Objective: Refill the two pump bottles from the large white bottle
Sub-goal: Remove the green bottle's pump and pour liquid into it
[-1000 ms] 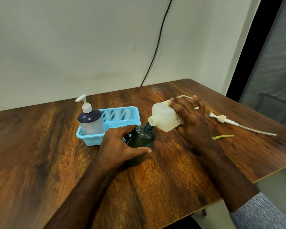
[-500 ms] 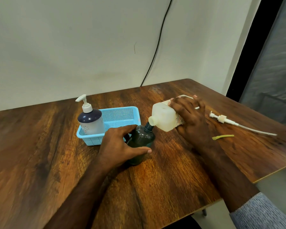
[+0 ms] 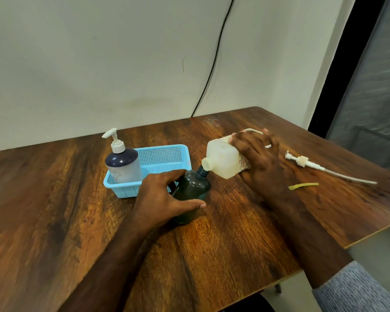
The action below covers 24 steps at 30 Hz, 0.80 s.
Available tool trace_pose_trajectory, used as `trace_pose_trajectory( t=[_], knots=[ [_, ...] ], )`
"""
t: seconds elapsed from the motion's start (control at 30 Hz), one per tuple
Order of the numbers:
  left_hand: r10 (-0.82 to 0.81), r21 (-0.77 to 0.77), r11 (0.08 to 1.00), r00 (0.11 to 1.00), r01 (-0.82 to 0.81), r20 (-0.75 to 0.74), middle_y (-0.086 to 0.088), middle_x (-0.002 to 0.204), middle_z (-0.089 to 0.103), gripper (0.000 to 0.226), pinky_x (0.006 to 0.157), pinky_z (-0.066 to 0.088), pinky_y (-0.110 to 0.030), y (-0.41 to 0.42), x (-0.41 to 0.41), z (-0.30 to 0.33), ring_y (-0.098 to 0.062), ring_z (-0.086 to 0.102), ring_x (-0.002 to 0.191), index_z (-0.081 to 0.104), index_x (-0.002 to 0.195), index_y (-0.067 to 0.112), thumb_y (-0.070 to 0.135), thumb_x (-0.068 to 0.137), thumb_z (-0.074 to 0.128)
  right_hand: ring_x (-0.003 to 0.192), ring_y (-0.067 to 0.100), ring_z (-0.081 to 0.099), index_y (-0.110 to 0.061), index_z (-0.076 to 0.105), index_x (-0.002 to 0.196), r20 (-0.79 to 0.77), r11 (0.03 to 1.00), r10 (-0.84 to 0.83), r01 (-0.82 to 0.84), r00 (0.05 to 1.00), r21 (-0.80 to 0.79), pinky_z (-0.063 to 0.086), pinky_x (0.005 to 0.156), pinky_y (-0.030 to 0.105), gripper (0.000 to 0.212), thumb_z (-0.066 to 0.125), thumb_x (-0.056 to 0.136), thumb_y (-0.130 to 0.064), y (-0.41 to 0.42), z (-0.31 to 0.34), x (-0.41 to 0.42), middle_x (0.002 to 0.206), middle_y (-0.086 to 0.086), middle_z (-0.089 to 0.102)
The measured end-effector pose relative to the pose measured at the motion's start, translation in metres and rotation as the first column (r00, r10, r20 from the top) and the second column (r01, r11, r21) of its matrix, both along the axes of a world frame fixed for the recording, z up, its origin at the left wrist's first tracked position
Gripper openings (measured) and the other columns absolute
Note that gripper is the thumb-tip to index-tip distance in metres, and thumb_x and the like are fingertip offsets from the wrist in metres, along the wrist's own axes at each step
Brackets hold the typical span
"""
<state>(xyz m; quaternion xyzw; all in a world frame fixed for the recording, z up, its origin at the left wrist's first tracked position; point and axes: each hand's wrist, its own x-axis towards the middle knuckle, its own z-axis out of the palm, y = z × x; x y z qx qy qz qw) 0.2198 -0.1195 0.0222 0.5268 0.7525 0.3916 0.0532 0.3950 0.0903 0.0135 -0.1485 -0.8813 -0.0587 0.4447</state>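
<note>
Your left hand has its grip wrapped around the dark green bottle, standing mid-worktop. Your right hand grips the large white bottle, tipped at 2 o'clock, spout on the green neck. The other pump bottle sits in the blue basket at 10 o'clock. The loose pump lies at 3 o'clock.

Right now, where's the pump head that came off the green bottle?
In the head view, the loose pump head lies flat on the table at the right, beyond the right hand, with the yellow strip just in front of it.
</note>
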Motion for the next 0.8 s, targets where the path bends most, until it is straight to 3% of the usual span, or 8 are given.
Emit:
trace_pose_trajectory(
  t=[0.23,0.8],
  knots=[
    [-0.004,0.012,1.000,1.000,0.003,0.014,0.003,0.125,0.070,0.104,0.090,0.059,-0.039,-0.0004,0.0024,0.0018,-0.011,0.063,0.110,0.064,0.131,0.024,0.084,0.047,0.075,0.134,0.035,0.048,-0.024,0.044,0.136,0.008,1.000,-0.003,0.003,1.000,-0.004,0.013,0.120,0.052,0.062,0.071,0.081,-0.030,0.0002,-0.0002,-0.0007,0.139,0.011,0.058],
    [-0.012,0.011,1.000,1.000,0.012,0.008,0.008,0.122,0.070,0.099,0.087,0.060,-0.038,0.0002,0.0006,0.0004,-0.009,0.064,0.108,0.065,0.129,0.029,0.084,0.046,0.069,0.134,0.035,0.048,-0.024,0.044,0.137,0.003,1.000,0.005,-0.005,1.000,-0.004,0.014,0.120,0.054,0.062,0.070,0.081,-0.029,-0.0016,0.0010,0.0003,0.140,0.011,0.057]
  ],
)
